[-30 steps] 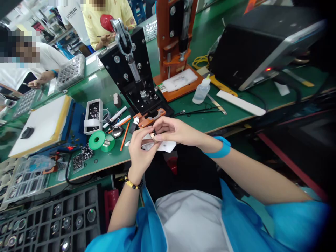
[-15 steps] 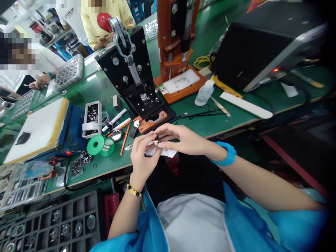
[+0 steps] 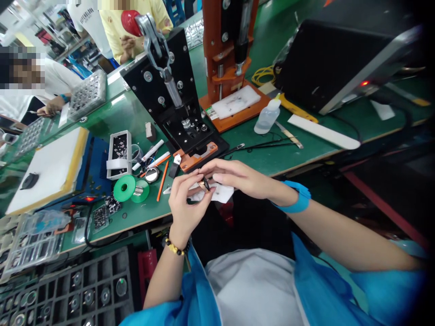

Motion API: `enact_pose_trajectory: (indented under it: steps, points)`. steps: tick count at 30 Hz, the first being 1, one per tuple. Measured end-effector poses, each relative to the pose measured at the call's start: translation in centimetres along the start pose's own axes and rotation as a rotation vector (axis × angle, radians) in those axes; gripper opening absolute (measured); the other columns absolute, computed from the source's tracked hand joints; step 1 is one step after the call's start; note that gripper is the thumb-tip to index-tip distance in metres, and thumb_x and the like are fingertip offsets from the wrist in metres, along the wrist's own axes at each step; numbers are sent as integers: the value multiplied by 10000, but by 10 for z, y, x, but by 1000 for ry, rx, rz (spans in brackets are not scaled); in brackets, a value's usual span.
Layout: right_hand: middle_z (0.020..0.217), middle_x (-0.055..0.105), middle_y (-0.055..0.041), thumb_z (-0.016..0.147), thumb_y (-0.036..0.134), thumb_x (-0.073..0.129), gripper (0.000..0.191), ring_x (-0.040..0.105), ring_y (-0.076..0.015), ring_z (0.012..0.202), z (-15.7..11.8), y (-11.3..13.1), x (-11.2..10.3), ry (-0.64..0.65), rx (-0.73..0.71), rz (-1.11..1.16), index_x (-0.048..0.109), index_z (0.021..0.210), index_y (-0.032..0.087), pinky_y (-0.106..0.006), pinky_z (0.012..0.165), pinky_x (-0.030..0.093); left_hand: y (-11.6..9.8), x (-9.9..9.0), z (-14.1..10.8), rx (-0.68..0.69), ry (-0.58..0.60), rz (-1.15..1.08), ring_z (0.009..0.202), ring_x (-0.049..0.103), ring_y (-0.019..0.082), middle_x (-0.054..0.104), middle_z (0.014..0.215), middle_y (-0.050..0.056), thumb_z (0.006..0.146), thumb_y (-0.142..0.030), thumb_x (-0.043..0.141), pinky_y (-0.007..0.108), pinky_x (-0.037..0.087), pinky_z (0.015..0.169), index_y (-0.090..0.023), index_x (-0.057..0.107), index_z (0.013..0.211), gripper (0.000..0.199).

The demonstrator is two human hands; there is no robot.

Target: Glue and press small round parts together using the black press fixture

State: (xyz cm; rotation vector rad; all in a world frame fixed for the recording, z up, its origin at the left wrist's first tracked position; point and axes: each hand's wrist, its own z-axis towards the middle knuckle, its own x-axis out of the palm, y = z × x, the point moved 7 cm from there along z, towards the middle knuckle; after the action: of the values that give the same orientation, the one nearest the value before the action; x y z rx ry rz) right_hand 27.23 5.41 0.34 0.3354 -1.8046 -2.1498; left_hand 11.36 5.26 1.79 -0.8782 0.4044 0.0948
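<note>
Just over the bench's front edge, my left hand (image 3: 186,199) is closed, pinching a small round part (image 3: 205,183) between thumb and fingertips. The part is dark with a gold-coloured edge, resembling a watch case, and is tilted nearly edge-on. My right hand (image 3: 238,179) reaches across from the right, its fingers stretched towards the part's upper edge and its thumb slightly apart from it. Whether those fingertips touch the part is hidden. Below the hands lies a crumpled white cloth or paper (image 3: 222,193).
A black lever press (image 3: 163,90) and an orange press (image 3: 226,59) stand behind my hands. Left are a green solder spool (image 3: 124,188), a white parts box (image 3: 118,154) and a blue heating box (image 3: 93,163). A squeeze bottle (image 3: 267,118) stands right. Co-workers (image 3: 125,31) sit opposite.
The small part has turned to show its dark rim edge-on. My right thumb has drawn back from it a little. My left hand stays closed on it.
</note>
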Motion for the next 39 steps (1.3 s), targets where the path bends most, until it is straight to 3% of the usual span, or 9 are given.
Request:
enact_pose_trajectory:
  steps: [9,20,34,39]
  points:
    - [1213,726,-64,936,380,745,313,720,-217,1142,1,-3,2,-62,-11,-15,664,1185,208,-349,981,612,0,0,1,28,22,-3,1177,700,268,656,1195,111,870,-196,828,327,706,779,-212,688,1211,368]
    - [1174,728,-46,925,240,691,230,729,-195,1109,1,-2,2,-83,-41,-49,635,1147,220,-342,970,620,-3,4,2,22,57,51,1174,706,266,647,1195,108,902,-216,790,321,712,755,-207,681,1186,305]
    - [1206,722,-53,811,141,725,341,724,-214,1128,3,-4,2,-85,-34,-25,612,1126,205,-389,1017,605,0,6,0,66,48,131,1168,695,245,653,1189,83,867,-133,796,359,698,845,-227,705,1204,361]
    - [1153,726,-38,799,99,714,341,724,-195,1105,4,-4,1,-98,-5,-19,612,1109,201,-345,979,608,0,5,0,48,56,90,1170,688,238,647,1200,82,849,-105,803,340,702,826,-223,710,1210,391]
